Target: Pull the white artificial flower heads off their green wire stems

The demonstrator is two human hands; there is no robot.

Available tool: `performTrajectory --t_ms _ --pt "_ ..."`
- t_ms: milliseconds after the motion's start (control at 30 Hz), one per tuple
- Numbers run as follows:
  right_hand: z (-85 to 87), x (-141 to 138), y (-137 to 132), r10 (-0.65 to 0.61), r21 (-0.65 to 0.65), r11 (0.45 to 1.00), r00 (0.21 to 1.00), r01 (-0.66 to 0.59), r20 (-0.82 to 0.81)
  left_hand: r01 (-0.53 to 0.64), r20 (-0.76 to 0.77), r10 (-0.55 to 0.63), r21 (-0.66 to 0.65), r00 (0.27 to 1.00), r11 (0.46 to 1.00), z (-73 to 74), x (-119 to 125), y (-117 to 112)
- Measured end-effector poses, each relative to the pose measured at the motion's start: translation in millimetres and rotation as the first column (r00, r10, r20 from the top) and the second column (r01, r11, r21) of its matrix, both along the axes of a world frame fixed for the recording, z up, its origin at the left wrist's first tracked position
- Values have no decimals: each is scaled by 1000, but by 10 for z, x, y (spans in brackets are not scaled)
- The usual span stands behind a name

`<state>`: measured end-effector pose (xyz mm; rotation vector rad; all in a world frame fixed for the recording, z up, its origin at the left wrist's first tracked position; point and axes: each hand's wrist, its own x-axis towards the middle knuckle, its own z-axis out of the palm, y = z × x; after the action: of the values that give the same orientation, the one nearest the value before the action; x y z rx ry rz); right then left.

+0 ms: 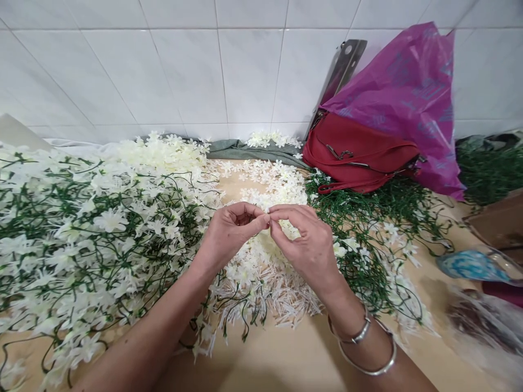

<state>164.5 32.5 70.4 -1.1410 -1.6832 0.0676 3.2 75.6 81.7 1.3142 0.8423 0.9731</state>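
Observation:
My left hand (235, 226) and my right hand (304, 234) meet fingertip to fingertip over the middle of the table. Both are closed in a pinch. A tiny whitish bit shows between the fingertips, too small and covered to name. Under the hands lie loose white artificial flower petals (281, 182) and a heap of thin white stamen-like pieces (286, 294). White artificial flowers on green stems (110, 220) are piled high by my left forearm. Beside my right hand is a tangle of green plastic stems (359, 267) with some white flowers among them.
A red handbag (359, 152) rests on the green stems at the back right, with a purple plastic bag (408, 98) behind it. A metal strip (345, 65) leans on the tiled wall. Right: a blue-white patterned item (469, 265), clear plastic packaging (486, 326).

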Motion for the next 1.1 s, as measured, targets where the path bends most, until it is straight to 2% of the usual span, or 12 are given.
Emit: performTrajectory --t_ms 133,267,467,700,900,1000,1100 --pt "-7 -11 1 10 -101 995 988 -26 -155 51 14 -51 -15 999 999 -30 5 24" --pt "0 3 13 19 -221 970 939 -100 -343 87 -15 -87 -3 996 996 -20 2 41" --pt "-8 23 34 17 -289 944 894 -162 -448 110 -19 -110 11 994 994 -39 -4 55" --pt "-10 55 45 48 -321 925 898 -205 -437 50 0 -50 33 999 998 -103 -16 71" --pt "-48 30 41 12 -248 961 915 -122 -404 -6 -2 7 63 1000 998 -69 17 32" --pt "-88 42 75 30 -251 950 854 -186 -519 -53 14 52 62 999 997 -67 28 30" --pt "-113 69 120 21 -235 947 774 -218 -633 -91 -1 92 145 996 985 -72 17 35"
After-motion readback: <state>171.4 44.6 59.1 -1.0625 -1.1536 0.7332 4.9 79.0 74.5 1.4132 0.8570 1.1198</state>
